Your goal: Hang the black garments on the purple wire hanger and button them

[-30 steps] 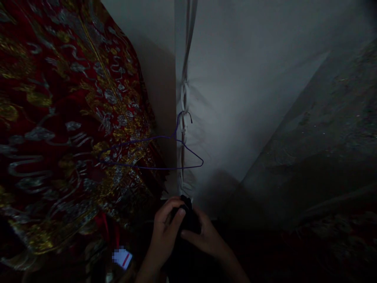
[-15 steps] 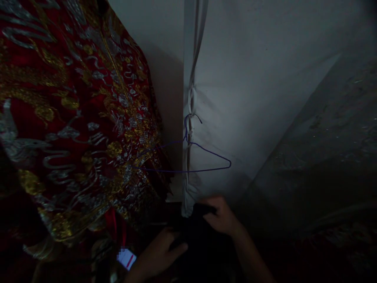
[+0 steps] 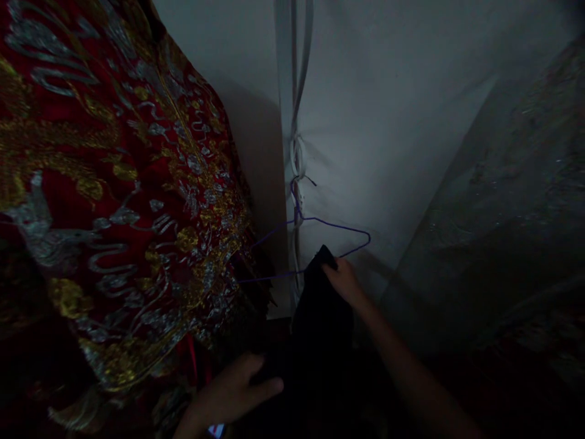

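A black garment point(image 3: 322, 317) rises in front of me, its kind lost in the dark. My right hand point(image 3: 343, 279) pinches its top corner and lifts it against the lower bar of a thin purple wire hanger point(image 3: 331, 224). The hanger's hook hangs on a loop in a white cable or strap point(image 3: 297, 155) by the wall. Lower down on the left, my left hand point(image 3: 235, 387) holds the side of the same garment, thumb stretched along the front; its other fingers are partly hidden in the dark cloth.
A red jacket point(image 3: 137, 201) with gold and silver embroidery hangs close on the left, overlapping the hanger's left end. Behind is a pale wall point(image 3: 375, 122). A translucent cover point(image 3: 484, 231) over something decorated stands on the right. A small white tag point(image 3: 216, 430) shows below my left hand.
My right hand has moved up, raising the garment's corner to the hanger's lower bar. The hanger has swung and tilted slightly. My left hand is slightly further left, still low.
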Demonstrator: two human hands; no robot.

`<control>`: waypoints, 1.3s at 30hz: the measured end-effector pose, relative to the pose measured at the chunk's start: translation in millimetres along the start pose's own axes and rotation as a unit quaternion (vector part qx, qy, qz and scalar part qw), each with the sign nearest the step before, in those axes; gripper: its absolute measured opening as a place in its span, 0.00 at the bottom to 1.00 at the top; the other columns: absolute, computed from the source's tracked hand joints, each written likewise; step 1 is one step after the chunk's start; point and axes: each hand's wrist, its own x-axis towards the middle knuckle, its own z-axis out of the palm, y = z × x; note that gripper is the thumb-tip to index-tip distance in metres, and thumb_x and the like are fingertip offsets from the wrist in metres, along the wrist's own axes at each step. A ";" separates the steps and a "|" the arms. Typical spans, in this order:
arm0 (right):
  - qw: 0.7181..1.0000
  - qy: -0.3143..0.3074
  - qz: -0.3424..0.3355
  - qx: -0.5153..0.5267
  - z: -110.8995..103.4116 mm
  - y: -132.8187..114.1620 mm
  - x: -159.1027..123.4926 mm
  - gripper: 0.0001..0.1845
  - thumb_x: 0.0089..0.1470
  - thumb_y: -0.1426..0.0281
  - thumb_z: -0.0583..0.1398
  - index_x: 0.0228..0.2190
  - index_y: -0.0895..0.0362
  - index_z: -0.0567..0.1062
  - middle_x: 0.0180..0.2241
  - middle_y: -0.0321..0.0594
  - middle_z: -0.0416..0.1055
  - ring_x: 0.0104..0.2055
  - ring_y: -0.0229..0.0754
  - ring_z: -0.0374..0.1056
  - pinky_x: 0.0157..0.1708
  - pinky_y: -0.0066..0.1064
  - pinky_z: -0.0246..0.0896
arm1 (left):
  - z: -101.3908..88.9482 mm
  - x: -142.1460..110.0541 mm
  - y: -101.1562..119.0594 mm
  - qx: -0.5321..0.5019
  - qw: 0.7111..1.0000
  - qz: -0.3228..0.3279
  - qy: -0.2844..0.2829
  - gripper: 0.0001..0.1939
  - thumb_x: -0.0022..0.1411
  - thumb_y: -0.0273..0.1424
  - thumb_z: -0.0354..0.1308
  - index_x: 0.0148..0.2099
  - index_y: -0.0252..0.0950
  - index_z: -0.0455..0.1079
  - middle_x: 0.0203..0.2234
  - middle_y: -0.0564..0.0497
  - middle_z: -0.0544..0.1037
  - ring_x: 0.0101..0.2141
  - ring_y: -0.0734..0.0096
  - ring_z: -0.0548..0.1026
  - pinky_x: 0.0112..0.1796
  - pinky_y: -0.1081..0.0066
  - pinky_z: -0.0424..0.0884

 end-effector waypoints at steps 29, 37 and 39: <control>1.000 0.009 -0.006 0.027 -37.1 6.7 2.7 0.14 0.43 0.60 0.61 0.20 0.58 0.77 0.22 0.43 0.76 0.24 0.45 0.70 0.22 0.30 0.60 | -75.9 37.1 -4.7 0.107 0.948 -0.059 0.295 0.18 0.60 0.45 0.52 0.38 0.39 0.78 0.40 0.43 0.83 0.44 0.53 0.80 0.48 0.60 0.72; 1.000 -0.005 0.000 0.016 -35.8 3.6 11.5 0.14 0.41 0.61 0.62 0.15 0.58 0.73 0.18 0.41 0.72 0.21 0.44 0.68 0.19 0.29 0.57 | -81.1 42.0 36.1 -0.001 0.893 0.049 0.448 0.18 0.63 0.44 0.52 0.44 0.37 0.73 0.40 0.47 0.81 0.44 0.59 0.78 0.48 0.64 0.72; 0.999 -0.017 0.014 0.026 -30.5 1.1 7.1 0.14 0.42 0.60 0.62 0.16 0.57 0.73 0.18 0.41 0.73 0.22 0.44 0.68 0.19 0.29 0.57 | -84.0 51.5 53.0 -0.021 0.890 0.109 0.441 0.15 0.65 0.40 0.52 0.48 0.37 0.70 0.42 0.48 0.80 0.46 0.62 0.77 0.49 0.66 0.72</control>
